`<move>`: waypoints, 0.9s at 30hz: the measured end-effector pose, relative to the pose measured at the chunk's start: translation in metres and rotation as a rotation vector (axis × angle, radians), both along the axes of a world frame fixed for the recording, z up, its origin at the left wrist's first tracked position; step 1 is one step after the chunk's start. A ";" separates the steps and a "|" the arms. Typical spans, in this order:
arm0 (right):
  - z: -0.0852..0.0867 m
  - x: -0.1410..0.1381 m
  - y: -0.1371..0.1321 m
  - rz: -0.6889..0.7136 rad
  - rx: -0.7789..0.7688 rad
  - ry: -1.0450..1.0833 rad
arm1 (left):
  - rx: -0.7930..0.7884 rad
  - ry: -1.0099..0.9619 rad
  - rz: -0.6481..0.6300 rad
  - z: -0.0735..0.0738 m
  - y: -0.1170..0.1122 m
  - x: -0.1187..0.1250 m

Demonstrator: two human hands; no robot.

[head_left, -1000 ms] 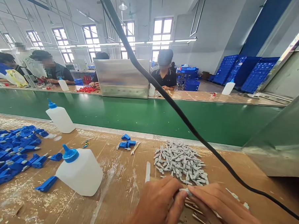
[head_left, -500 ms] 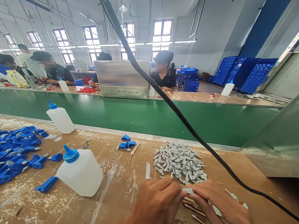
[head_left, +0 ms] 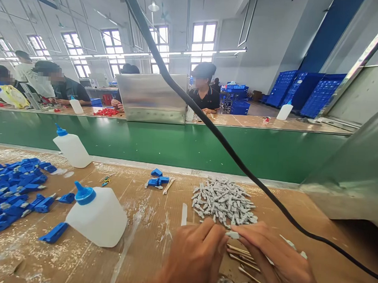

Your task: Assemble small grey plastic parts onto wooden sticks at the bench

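Head view, pretty clear: a small grey plastic part [head_left: 232, 234] is pinched by the curled fingers of the left hand [head_left: 196, 258] and right hand [head_left: 271, 255], just near a pile of grey parts [head_left: 224, 201]. Seems light and stiff, so it's probably best held by its ends.

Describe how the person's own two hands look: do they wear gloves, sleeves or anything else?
The left hand and the right hand are bare: no gloves, rings or markings show, and no sleeve is in view. The black cable crossing the view does not touch them.
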State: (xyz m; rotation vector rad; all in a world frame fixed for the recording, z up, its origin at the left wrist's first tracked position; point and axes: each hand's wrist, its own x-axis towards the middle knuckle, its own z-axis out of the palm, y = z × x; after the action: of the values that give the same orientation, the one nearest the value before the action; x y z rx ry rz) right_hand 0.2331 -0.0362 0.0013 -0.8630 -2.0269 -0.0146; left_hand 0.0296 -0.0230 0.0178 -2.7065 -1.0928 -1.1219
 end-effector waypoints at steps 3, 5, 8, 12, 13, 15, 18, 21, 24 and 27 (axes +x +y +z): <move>0.005 -0.002 0.002 -0.022 -0.008 0.028 | -0.017 0.019 0.021 0.002 0.002 -0.001; 0.005 -0.003 0.004 -0.032 -0.018 0.037 | -0.016 0.037 0.057 0.002 0.003 -0.002; 0.000 0.001 0.009 -0.087 -0.052 0.037 | -0.013 0.055 0.104 0.002 0.006 -0.002; -0.013 0.016 0.021 -0.271 -0.150 0.049 | -0.031 0.068 0.105 0.003 0.007 -0.003; -0.016 0.020 0.024 -0.326 -0.195 0.061 | -0.030 0.072 0.104 0.004 0.007 -0.003; -0.021 0.027 0.030 -0.429 -0.290 0.092 | -0.026 0.085 0.102 0.004 0.007 -0.003; -0.027 0.033 0.037 -0.517 -0.345 0.148 | -0.013 0.096 0.103 0.002 0.008 -0.003; -0.030 0.036 0.042 -0.512 -0.389 0.219 | -0.019 0.105 0.117 0.000 0.011 -0.005; -0.031 0.039 0.045 -0.498 -0.443 0.285 | -0.116 0.116 0.155 -0.003 0.016 -0.010; -0.030 0.040 0.046 -0.506 -0.420 0.313 | -0.179 0.100 0.240 -0.005 0.022 -0.015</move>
State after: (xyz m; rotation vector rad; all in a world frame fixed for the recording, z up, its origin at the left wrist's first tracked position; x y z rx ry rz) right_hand 0.2732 0.0100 -0.0291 -1.5247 -1.4973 0.2554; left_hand 0.0147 -0.0006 0.0131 -2.6288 -1.5173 -0.8828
